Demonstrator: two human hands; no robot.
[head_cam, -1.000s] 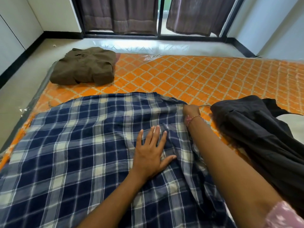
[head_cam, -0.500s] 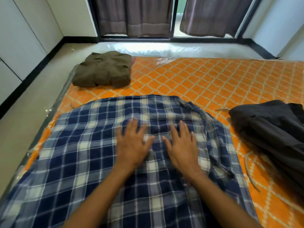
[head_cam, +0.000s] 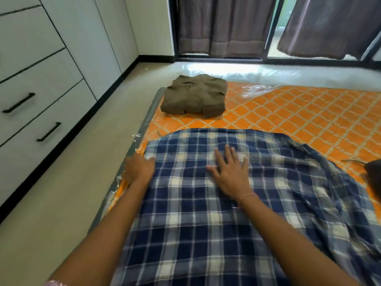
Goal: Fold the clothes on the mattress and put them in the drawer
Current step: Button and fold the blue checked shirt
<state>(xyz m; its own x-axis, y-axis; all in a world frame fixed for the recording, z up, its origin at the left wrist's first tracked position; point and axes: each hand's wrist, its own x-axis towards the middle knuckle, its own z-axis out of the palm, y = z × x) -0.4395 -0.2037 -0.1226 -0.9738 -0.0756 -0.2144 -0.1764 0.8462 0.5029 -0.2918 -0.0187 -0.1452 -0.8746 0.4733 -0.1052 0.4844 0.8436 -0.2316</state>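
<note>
A blue and white plaid shirt [head_cam: 237,203] lies spread over the near part of the orange patterned mattress [head_cam: 299,112]. My right hand [head_cam: 228,172] rests flat on the shirt's middle, fingers straight and spread. My left hand [head_cam: 140,168] is at the shirt's left edge by the mattress border; its fingertips touch the cloth, and whether they pinch it is unclear. A folded olive-brown garment [head_cam: 195,96] sits at the mattress's far left corner. A dark garment [head_cam: 374,168] shows only at the right edge. White drawers with black handles [head_cam: 18,103] stand on the left.
Beige floor [head_cam: 82,162] runs between the mattress and the drawer unit. Clear plastic wrap [head_cam: 255,90] covers the mattress and crinkles along its left edge. Dark curtains [head_cam: 222,25] hang over a sliding glass door at the back.
My left hand slid from the shirt's middle out to its left edge. The right hand stayed flat near the middle. My view turned left, bringing the drawers in and the dark garment nearly out.
</note>
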